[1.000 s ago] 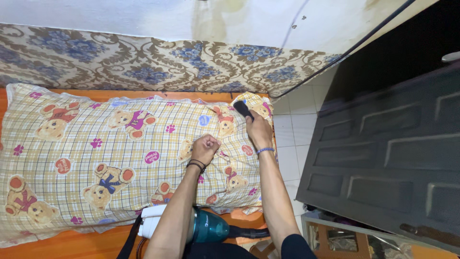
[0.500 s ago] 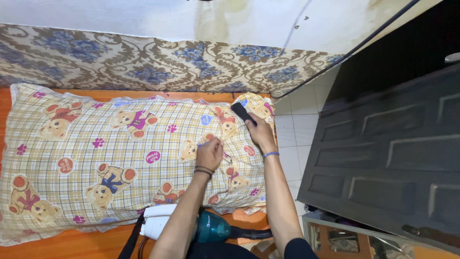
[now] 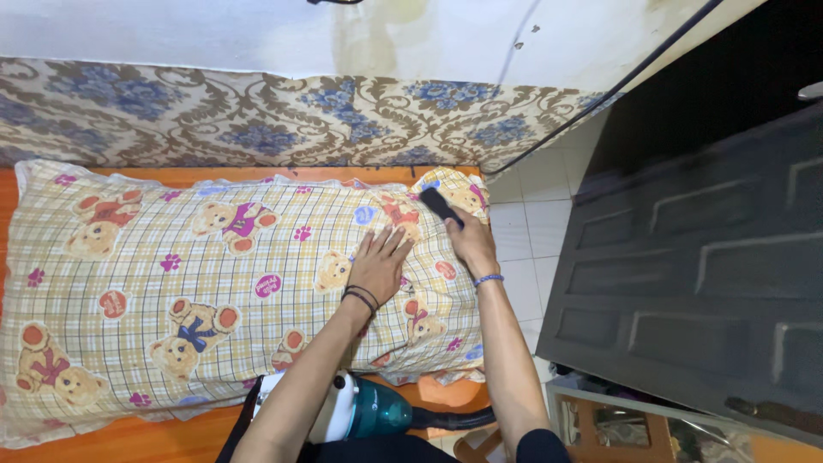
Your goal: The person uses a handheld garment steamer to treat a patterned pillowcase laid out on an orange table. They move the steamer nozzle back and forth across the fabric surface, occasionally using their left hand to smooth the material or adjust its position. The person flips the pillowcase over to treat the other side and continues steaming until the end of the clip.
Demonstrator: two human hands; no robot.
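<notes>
Checked fabric, yellow with teddy bears and paw prints, covers the pillow (image 3: 206, 283), which fills the left and centre of the frame and lies on an orange bed surface (image 3: 129, 437) against a blue-and-tan floral mattress edge (image 3: 257, 120).

Left hand (image 3: 377, 261): open, fingers spread, palm flat on the right part of the pillow; it holds nothing. Black bands sit at that wrist.

Right hand (image 3: 470, 240): closed around a black vacuum nozzle (image 3: 439, 206), whose tip rests on the pillow's upper right corner. A blue bracelet is on that wrist.

Teal-and-white handheld vacuum body (image 3: 364, 410): at lower centre, between the forearms, with a dark hose running right.

Dark panelled door (image 3: 686, 257): right side of frame, above white floor tiles (image 3: 531, 223).

Progress, as a judgement: the nozzle stands at the far right corner only, and the large area to the left shows no sign either way of treatment. How much is finished cannot be told; most of the surface appears left to cover.
</notes>
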